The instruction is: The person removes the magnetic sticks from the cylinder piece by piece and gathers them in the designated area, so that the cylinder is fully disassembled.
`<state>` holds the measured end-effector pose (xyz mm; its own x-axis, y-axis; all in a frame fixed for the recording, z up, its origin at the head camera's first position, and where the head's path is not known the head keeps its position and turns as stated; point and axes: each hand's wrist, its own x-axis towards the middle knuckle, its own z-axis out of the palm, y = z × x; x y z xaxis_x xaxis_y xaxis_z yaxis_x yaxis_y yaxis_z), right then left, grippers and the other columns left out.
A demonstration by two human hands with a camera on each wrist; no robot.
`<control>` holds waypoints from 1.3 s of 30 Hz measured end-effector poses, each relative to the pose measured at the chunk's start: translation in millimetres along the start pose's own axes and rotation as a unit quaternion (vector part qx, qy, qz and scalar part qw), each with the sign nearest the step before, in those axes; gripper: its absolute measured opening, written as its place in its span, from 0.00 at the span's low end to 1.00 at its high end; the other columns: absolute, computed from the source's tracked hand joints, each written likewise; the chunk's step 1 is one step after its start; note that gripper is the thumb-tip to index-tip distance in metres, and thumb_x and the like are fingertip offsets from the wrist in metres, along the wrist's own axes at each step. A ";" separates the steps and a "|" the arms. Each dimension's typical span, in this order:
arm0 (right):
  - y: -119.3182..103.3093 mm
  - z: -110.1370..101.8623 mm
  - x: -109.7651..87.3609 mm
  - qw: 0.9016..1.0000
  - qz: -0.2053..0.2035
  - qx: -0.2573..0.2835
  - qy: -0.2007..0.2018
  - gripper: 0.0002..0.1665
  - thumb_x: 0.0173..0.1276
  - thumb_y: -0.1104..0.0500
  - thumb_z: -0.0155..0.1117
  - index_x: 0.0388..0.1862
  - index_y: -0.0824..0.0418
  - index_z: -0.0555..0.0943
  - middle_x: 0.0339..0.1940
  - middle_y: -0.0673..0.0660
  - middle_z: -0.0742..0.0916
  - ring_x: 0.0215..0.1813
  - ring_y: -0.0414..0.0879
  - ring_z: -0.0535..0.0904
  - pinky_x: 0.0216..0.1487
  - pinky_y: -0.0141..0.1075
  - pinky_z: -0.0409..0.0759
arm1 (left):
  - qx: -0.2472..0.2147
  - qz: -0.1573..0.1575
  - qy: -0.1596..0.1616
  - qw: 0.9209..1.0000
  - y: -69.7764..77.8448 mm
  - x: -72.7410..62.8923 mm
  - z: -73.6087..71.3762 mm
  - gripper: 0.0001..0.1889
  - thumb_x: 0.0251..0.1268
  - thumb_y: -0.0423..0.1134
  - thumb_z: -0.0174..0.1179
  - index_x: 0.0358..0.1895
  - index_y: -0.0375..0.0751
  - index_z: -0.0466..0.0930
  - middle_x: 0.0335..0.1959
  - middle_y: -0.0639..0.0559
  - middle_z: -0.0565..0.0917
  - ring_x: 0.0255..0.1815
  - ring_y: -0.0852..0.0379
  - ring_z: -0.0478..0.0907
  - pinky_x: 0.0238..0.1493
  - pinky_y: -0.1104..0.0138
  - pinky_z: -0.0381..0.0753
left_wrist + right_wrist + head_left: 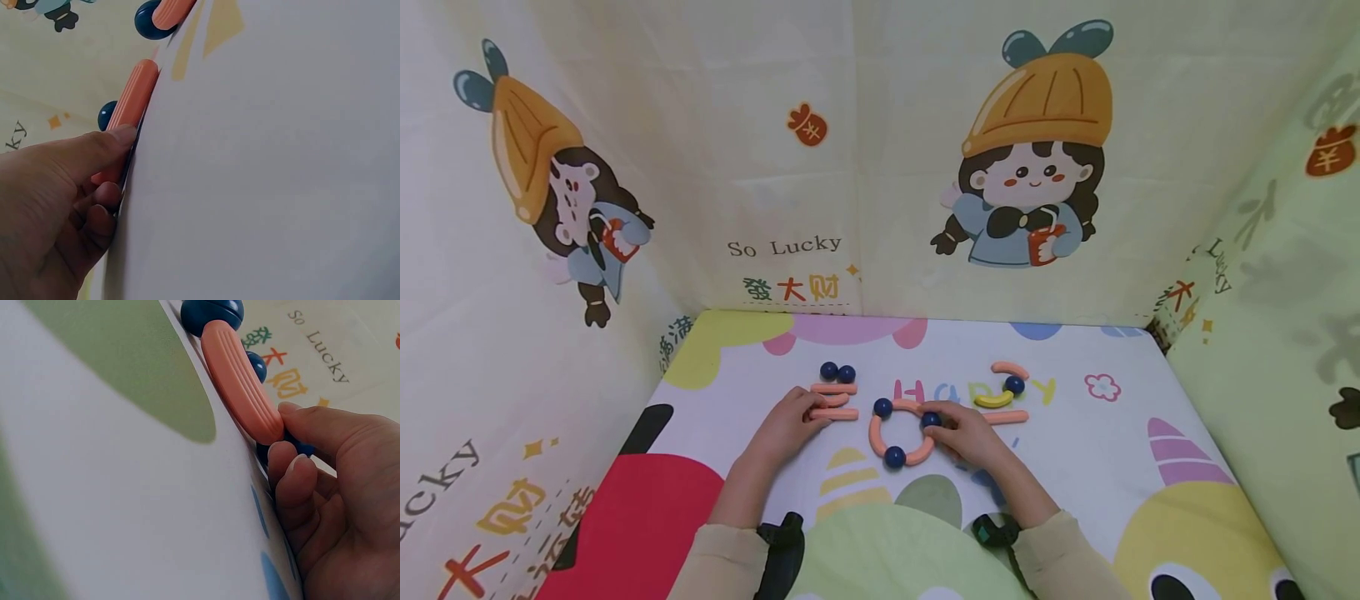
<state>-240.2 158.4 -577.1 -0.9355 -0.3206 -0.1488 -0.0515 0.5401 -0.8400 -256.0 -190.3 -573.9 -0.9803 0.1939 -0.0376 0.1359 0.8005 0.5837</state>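
Note:
My left hand (789,425) rests at a stack of short salmon sticks on the table. In the left wrist view its thumb and curled fingers pinch the lower end of a straight ribbed stick (134,94). To its right lies a ring of curved salmon sticks (876,437) joined by dark blue balls (894,457). On the ring's right side, my right hand (967,433) pinches a dark blue ball (299,445) between thumb and finger, at the end of a curved salmon stick (240,381). My fingers partly hide that ball.
Two dark blue balls (837,372) sit behind the left sticks. Right of the ring are a straight salmon stick (1007,417), a yellow curved stick (994,400), another blue ball (1014,384) and a curved salmon stick (1010,368). Printed cloth walls (887,167) enclose the table.

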 end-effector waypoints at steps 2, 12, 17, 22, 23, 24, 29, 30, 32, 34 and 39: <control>-0.1 -0.2 -0.2 1.000 0.000 0.002 0.000 0.23 0.68 0.44 0.65 0.62 0.32 0.77 0.23 0.54 0.80 0.17 0.48 0.73 0.21 0.37 0.74 | 0.002 -0.002 0.000 1.000 -0.1 0.0 0.4 0.18 0.64 0.52 0.66 0.56 0.59 0.82 0.43 0.57 0.74 0.41 0.60 0.72 0.45 0.64 0.75; 1.0 0.6 0.0 1.000 0.004 0.005 0.000 0.22 0.68 0.42 0.65 0.61 0.30 0.77 0.23 0.54 0.80 0.17 0.49 0.73 0.21 0.38 0.74 | 0.017 -0.009 0.006 1.000 4.1 -4.1 -0.6 0.18 0.65 0.48 0.66 0.58 0.57 0.81 0.47 0.55 0.74 0.43 0.58 0.73 0.47 0.62 0.76; 2.3 1.2 0.2 1.000 0.005 0.006 0.000 0.23 0.67 0.41 0.65 0.61 0.30 0.77 0.23 0.54 0.80 0.17 0.49 0.73 0.21 0.38 0.74 | 0.003 -0.008 0.024 1.000 14.0 -9.2 -1.4 0.20 0.64 0.44 0.67 0.59 0.56 0.81 0.51 0.56 0.73 0.46 0.58 0.75 0.50 0.60 0.79; 1.4 1.0 -0.6 1.000 -0.002 0.009 0.002 0.22 0.69 0.43 0.65 0.62 0.32 0.77 0.23 0.54 0.79 0.17 0.48 0.73 0.20 0.37 0.74 | -0.044 0.048 0.015 0.998 27.6 -13.0 3.1 0.20 0.64 0.42 0.67 0.59 0.54 0.81 0.59 0.60 0.73 0.52 0.62 0.80 0.58 0.60 0.80; 0.8 0.9 -0.9 1.000 -0.002 0.009 0.002 0.22 0.69 0.44 0.65 0.62 0.32 0.77 0.23 0.54 0.79 0.17 0.48 0.73 0.20 0.37 0.74 | -0.047 0.067 0.007 0.997 30.0 -13.9 4.6 0.19 0.64 0.42 0.67 0.58 0.54 0.82 0.60 0.60 0.73 0.52 0.63 0.80 0.58 0.60 0.80; 0.4 0.9 -1.0 1.000 -0.002 0.009 0.003 0.22 0.69 0.44 0.65 0.62 0.32 0.77 0.23 0.54 0.79 0.18 0.48 0.73 0.20 0.37 0.74 | -0.046 0.084 -0.005 0.995 32.1 -14.5 6.3 0.18 0.65 0.44 0.66 0.58 0.53 0.82 0.60 0.61 0.73 0.50 0.65 0.80 0.57 0.62 0.81; -1.2 1.3 -0.9 1.000 0.000 0.003 0.005 0.22 0.68 0.44 0.65 0.61 0.32 0.78 0.23 0.53 0.79 0.18 0.49 0.74 0.22 0.38 0.74 | -0.035 0.158 -0.061 0.985 40.4 -19.1 14.8 0.18 0.66 0.50 0.64 0.57 0.54 0.82 0.61 0.61 0.73 0.43 0.65 0.74 0.48 0.67 0.78; -1.1 1.3 -0.8 1.000 0.000 0.002 0.003 0.22 0.69 0.44 0.65 0.61 0.32 0.77 0.23 0.54 0.79 0.17 0.49 0.74 0.22 0.38 0.74 | -0.034 0.166 -0.073 0.983 41.9 -19.7 16.4 0.19 0.66 0.51 0.64 0.59 0.55 0.81 0.63 0.61 0.73 0.43 0.66 0.74 0.48 0.68 0.78; -1.1 1.1 -0.8 1.000 0.000 -0.001 -0.001 0.22 0.69 0.43 0.65 0.62 0.31 0.77 0.24 0.54 0.79 0.17 0.49 0.74 0.22 0.38 0.75 | -0.036 0.174 -0.099 0.979 43.5 -20.3 20.7 0.21 0.66 0.53 0.63 0.61 0.57 0.79 0.65 0.62 0.72 0.44 0.66 0.74 0.49 0.69 0.77; -1.2 0.5 -0.7 1.000 0.001 -0.007 -0.003 0.23 0.69 0.43 0.64 0.62 0.30 0.76 0.24 0.54 0.79 0.16 0.49 0.74 0.22 0.38 0.75 | -0.029 0.183 -0.116 0.976 45.0 -20.5 25.0 0.23 0.66 0.55 0.63 0.63 0.57 0.78 0.67 0.63 0.71 0.48 0.65 0.75 0.52 0.67 0.77; -1.2 -0.5 -0.3 1.000 -0.002 -0.014 0.000 0.22 0.69 0.44 0.65 0.62 0.30 0.76 0.22 0.53 0.79 0.17 0.48 0.74 0.24 0.38 0.75 | 0.026 0.211 -0.118 0.970 49.0 -20.8 33.8 0.24 0.66 0.57 0.61 0.64 0.59 0.78 0.68 0.65 0.72 0.65 0.62 0.73 0.65 0.61 0.74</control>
<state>-240.0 158.3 -575.7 -0.9356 -0.3215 -0.1457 -0.0642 0.5610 -0.8253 -224.2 -136.0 -572.0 -0.7759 0.6309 0.0076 0.5317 0.6474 0.5461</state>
